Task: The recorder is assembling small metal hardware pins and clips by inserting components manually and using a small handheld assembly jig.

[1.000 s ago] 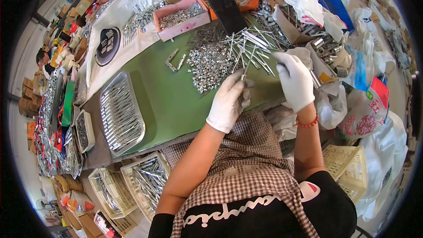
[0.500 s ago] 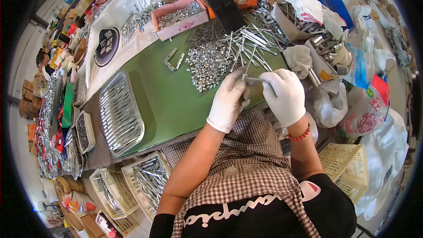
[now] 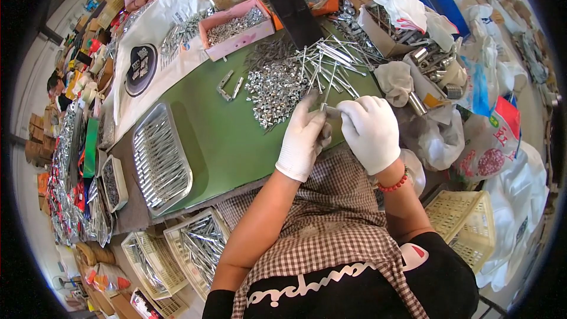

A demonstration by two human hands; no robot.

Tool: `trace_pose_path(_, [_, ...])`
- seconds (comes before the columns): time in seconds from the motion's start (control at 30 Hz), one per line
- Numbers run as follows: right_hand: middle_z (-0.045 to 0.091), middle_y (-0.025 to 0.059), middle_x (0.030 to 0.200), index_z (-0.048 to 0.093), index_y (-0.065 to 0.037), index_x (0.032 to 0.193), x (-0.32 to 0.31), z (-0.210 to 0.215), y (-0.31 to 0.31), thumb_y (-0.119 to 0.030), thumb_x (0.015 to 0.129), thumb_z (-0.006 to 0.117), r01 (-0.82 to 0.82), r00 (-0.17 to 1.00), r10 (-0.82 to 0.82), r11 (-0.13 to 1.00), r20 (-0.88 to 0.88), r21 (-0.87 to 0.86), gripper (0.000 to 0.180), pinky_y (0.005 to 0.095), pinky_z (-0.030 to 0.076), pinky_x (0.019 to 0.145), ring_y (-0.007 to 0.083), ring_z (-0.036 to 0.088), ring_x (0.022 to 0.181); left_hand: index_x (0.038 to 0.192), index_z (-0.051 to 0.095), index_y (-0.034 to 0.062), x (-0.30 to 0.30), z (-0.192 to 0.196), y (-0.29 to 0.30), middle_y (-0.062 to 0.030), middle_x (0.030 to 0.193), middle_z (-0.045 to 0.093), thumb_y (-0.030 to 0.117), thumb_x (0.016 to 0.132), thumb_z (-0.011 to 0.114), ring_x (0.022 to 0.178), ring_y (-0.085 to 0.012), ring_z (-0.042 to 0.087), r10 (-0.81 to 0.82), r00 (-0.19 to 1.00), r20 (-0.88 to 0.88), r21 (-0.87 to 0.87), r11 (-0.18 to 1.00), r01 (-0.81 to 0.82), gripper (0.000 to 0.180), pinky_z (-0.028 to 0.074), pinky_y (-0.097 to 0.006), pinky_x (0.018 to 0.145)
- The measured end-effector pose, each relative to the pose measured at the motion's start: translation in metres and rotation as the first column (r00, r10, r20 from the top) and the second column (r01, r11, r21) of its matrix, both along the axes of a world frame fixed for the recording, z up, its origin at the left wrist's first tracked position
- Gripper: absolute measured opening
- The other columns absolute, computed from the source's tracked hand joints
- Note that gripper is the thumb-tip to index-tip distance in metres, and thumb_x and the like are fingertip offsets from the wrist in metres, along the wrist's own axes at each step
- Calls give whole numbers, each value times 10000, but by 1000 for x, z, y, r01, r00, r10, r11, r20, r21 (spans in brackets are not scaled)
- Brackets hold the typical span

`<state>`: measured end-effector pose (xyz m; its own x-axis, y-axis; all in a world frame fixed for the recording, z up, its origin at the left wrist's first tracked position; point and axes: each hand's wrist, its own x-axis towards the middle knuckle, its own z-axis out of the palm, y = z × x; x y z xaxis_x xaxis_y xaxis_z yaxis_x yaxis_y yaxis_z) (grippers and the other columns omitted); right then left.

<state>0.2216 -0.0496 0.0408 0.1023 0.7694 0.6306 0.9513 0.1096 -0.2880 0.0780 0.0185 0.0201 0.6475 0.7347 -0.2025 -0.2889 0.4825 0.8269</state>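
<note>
Both hands gloved in white, met at centre frame over the near edge of the green table (image 3: 224, 142)

Left hand (image 3: 304, 139) just left of centre, fingers curled shut, tips pinched on a small metal piece (image 3: 323, 107) at its upper right

Right hand (image 3: 371, 132) just right of centre, fingers closed too, thumb and forefinger gripping the same piece from the other side; thin rod (image 3: 329, 82) rising from that piece toward the top of the frame, whether joined to it cannot be told

Red bead bracelet (image 3: 393, 186) on the right wrist, lower right of the hand

Heap of small shiny parts (image 3: 274, 88) just above the left hand, on the table

Spread of long metal rods (image 3: 331, 59) above both hands, upper centre, overlapping the heap's right side

Silver tray (image 3: 160, 159) of finished pieces at left centre, well apart from the hands

Pink box (image 3: 236, 26) of small parts at upper centre-left

Black tablet-like slab (image 3: 295, 15) propped at upper centre

Cardboard box (image 3: 387, 26) with white gloves on it at upper right

White baskets (image 3: 177, 254) holding more metal pieces at lower left

Checked apron (image 3: 319, 230) across the lap, lower centre
</note>
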Motion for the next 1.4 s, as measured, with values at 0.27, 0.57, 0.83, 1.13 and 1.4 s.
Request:
trace_pose_path(0.27, [626, 88, 842, 677, -119, 975, 24, 4, 11, -147, 788, 695, 179, 983, -171, 969, -64, 173, 190, 411, 479, 767, 307, 616, 831, 1538, 276, 45, 7, -5, -1, -86, 1091, 608, 134, 1011, 511, 699, -86, 452, 11, 998, 69, 54, 998, -14, 583, 403, -225, 578])
trace_pose_path(0.57, [673, 96, 812, 706, -28, 957, 26, -4, 38, -235, 897, 691, -38, 664, 4, 999, -747, -29, 216, 323, 510, 721, 215, 653, 771, 1355, 484, 39, 7, 3, -12, -5, 761, 492, 128, 1023, 494, 633, -72, 443, 68, 971, -230, 251, 968, -9, 343, 369, -195, 561])
trace_pose_path(0.83, [700, 116, 938, 701, -49, 986, 123, 47, -63, -38, 849, 688, 560, 823, -318, 598, -471, 574, 138, 342, 535, 791, 252, 682, 852, 1437, 432, 22, -4, -1, -10, -64, 1115, 584, 119, 1032, 515, 694, -57, 449, -39, 990, -132, 285, 955, 76, 425, 391, -205, 596])
trace_pose_path(1.13, [678, 254, 1149, 652, -67, 1249, 431, 17, -158, -479, 915, 560, 940, 321, -929, 337, -185, -61, 539, 480, 500, 958, 416, 638, 1105, 1365, 467, 25, 6, -3, -13, -111, 1072, 619, 233, 1016, 560, 671, -63, 466, -2, 985, -174, 388, 919, 71, 417, 396, -199, 547])
trace_pose_path(1.4, [717, 122, 1051, 721, -53, 1072, 191, 33, -43, -127, 903, 629, 396, 918, -374, 890, -134, 226, 206, 372, 513, 890, 280, 678, 979, 1198, 532, -11, -2, -3, -12, -91, 1022, 666, 108, 993, 533, 709, -99, 561, 31, 968, -250, 486, 869, 98, 237, 494, -238, 648])
